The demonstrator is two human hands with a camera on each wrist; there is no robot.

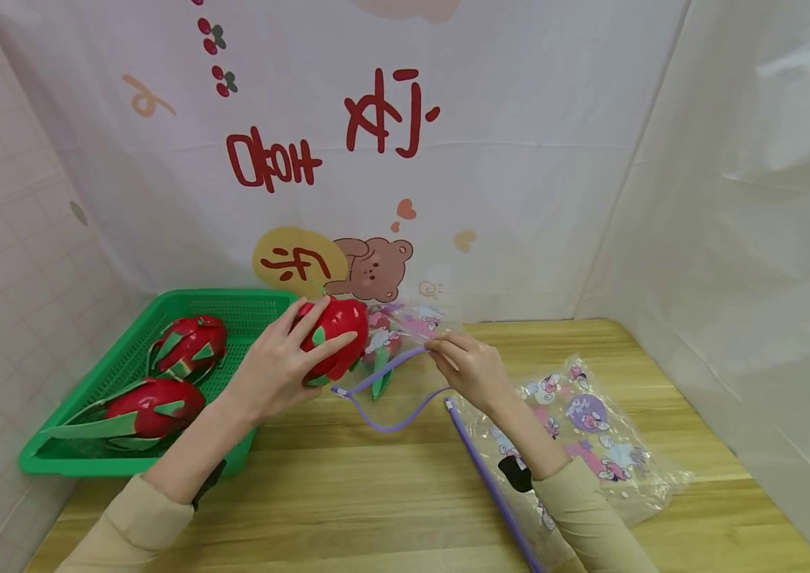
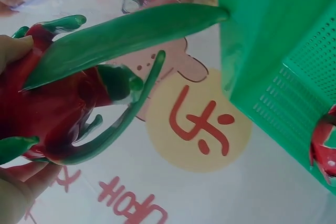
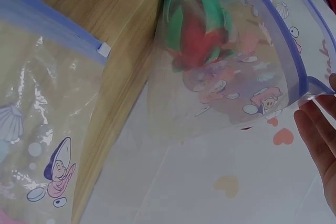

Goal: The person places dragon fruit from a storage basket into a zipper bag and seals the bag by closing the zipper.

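Note:
My left hand grips a red artificial dragon fruit with green leaf-like scales, held at the mouth of a clear zip bag. In the left wrist view a long green scale juts from this dragon fruit. With its fingertips my right hand pinches the purple zip edge of the bag, whose mouth gapes wide. Another dragon fruit shows through the plastic inside the same bag in the right wrist view.
A green basket at the left holds two more dragon fruits. On the wooden table at the right lies a second printed zip bag with a purple zip, partly under my right forearm. A printed white sheet hangs behind.

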